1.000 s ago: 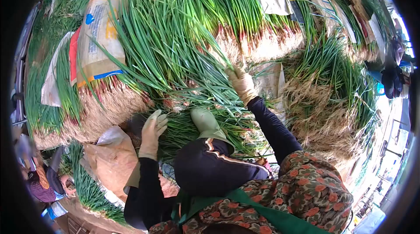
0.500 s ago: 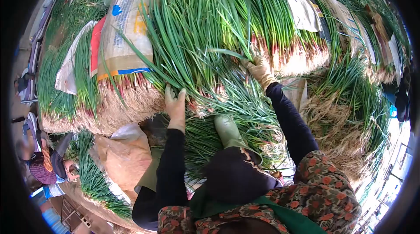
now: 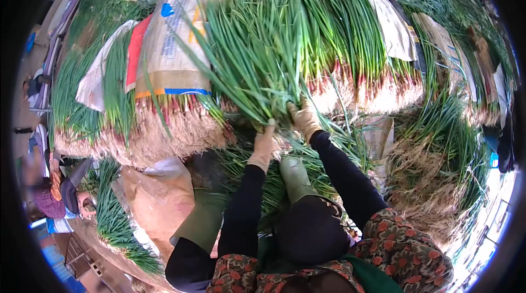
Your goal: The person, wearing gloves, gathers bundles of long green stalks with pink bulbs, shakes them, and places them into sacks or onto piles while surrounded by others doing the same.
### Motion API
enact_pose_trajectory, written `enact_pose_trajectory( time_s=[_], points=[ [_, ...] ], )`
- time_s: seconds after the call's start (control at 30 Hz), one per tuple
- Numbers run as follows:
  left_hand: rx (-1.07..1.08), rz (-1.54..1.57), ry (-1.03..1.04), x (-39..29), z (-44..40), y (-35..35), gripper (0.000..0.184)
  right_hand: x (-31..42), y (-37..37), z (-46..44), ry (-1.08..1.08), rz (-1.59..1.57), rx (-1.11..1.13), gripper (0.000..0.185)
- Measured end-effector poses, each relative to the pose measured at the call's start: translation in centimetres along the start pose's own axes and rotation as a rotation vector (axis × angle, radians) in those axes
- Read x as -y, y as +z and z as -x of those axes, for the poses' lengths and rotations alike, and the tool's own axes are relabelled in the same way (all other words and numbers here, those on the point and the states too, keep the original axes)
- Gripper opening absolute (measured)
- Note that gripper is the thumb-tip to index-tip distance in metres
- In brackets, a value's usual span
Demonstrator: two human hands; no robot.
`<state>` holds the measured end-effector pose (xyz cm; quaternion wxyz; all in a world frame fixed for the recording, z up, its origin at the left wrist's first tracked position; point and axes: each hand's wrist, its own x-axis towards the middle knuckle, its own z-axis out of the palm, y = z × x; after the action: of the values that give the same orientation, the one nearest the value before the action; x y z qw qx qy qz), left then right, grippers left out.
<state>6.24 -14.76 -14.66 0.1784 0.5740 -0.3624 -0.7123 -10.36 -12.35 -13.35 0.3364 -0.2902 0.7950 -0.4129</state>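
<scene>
A loose bunch of green onions [image 3: 263, 82] lies with its leaves pointing away from me and its root ends towards me. My left hand [image 3: 264, 144] is closed around the left side of its lower end, thumb on top. On the other side, my right hand [image 3: 305, 120], in a beige glove, grips the same bunch near the base. The roots between my hands are partly hidden. To the right, a row of upright-packed green onions [image 3: 356, 68] shows reddish stem bases and pale roots. Another row [image 3: 170, 123] sits at the left.
A printed sack [image 3: 172, 68] covers the left row, and a white sack [image 3: 386, 27] lies over the right one. Below my hands are more loose onions and a green rubber boot [image 3: 296, 178]. A brown sheet [image 3: 156, 191] spreads at lower left. Root-heavy onions [image 3: 422, 167] lie at right.
My left hand has moved right and closed on the onions' lower end. My right hand has come down and left, so both hands are now near each other. The view has shifted slightly.
</scene>
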Motion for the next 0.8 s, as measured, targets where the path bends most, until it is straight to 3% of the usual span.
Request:
enact_pose_trajectory(
  time_s=[0.07, 0.1, 0.13, 0.17, 0.2, 0.23, 0.37, 0.4, 0.47, 0.5, 0.53, 0.6, 0.63, 0.67, 0.7, 0.73, 0.77, 0.8],
  points=[
    [0.063, 0.023, 0.102, -2.8, 2.4, 2.0, 0.064, -3.0, -0.1, -2.4, 0.101, -0.296, 0.110, 0.052],
    [0.108, 0.010, 0.238, -3.1, 3.0, 2.7, 0.064, 0.3, -3.3, -1.5, 0.117, -0.247, 0.252, 0.047],
    [0.181, -0.024, 0.361, -3.9, 3.3, 3.5, 0.062, -4.3, -3.1, -4.2, -0.115, -0.200, 0.216, 0.039],
    [0.253, -0.060, 0.477, -5.0, 3.5, 4.4, 0.061, -0.8, -6.0, -3.4, -0.128, -0.168, 0.212, 0.034],
    [0.356, -0.174, 0.470, -8.2, 5.3, 5.4, 0.063, 3.1, -9.0, -2.3, -0.140, -0.136, 0.208, 0.028],
    [0.459, -0.289, 0.465, -11.4, 6.6, 6.4, 0.066, 2.9, -11.4, -4.1, -0.151, 0.099, 0.146, 0.027],
    [0.519, -0.269, 0.618, -13.5, 2.7, 13.8, 0.065, 9.7, -19.6, -6.4, -0.068, -0.405, 0.066, 0.034],
    [0.552, -0.243, 0.570, -13.4, 1.6, 15.2, 0.065, 10.2, -21.2, -7.2, -0.071, -0.496, 0.035, 0.039],
    [0.631, -0.093, 0.465, -13.2, 1.7, 15.9, 0.062, 3.8, -25.0, -10.4, -0.487, 0.030, -0.189, 0.057],
    [0.665, 0.034, 0.404, -13.1, 2.4, 15.3, 0.066, 2.0, -26.4, -9.8, -0.650, 0.379, -0.344, 0.066],
    [0.693, 0.158, 0.343, -13.0, 3.1, 14.8, 0.074, -4.5, -28.3, -11.5, -0.720, 0.617, -0.452, 0.078],
    [0.406, 0.145, 0.488, -7.4, 2.9, 11.3, 0.060, -6.0, -28.8, -4.3, -0.333, 0.434, -0.405, 0.080],
    [0.274, 0.116, 0.579, -4.9, 3.1, 8.8, 0.050, -7.8, -28.9, -0.5, -0.314, 0.574, -0.472, 0.080],
    [0.167, 0.083, 0.541, -2.7, 3.0, 5.9, 0.041, -10.0, -29.0, 2.7, -0.193, 0.568, -0.496, 0.079],
    [-0.029, -0.079, 0.564, -7.5, 10.1, 6.0, 0.034, -11.2, -28.9, 6.0, -0.034, 0.528, -0.515, 0.072],
    [-0.091, 0.016, 0.620, -3.4, 8.4, 3.5, 0.034, -16.2, -29.5, 7.5, -0.029, 0.498, -0.570, 0.063],
    [-0.159, 0.112, 0.676, 0.3, 6.1, 0.6, 0.034, -18.1, -29.8, 9.3, 0.051, -0.146, -0.488, 0.057],
    [-0.079, 0.116, 0.662, 1.2, 6.7, -0.4, 0.033, -15.5, -28.6, 11.3, 0.161, -0.399, -0.489, 0.039]
  ],
)
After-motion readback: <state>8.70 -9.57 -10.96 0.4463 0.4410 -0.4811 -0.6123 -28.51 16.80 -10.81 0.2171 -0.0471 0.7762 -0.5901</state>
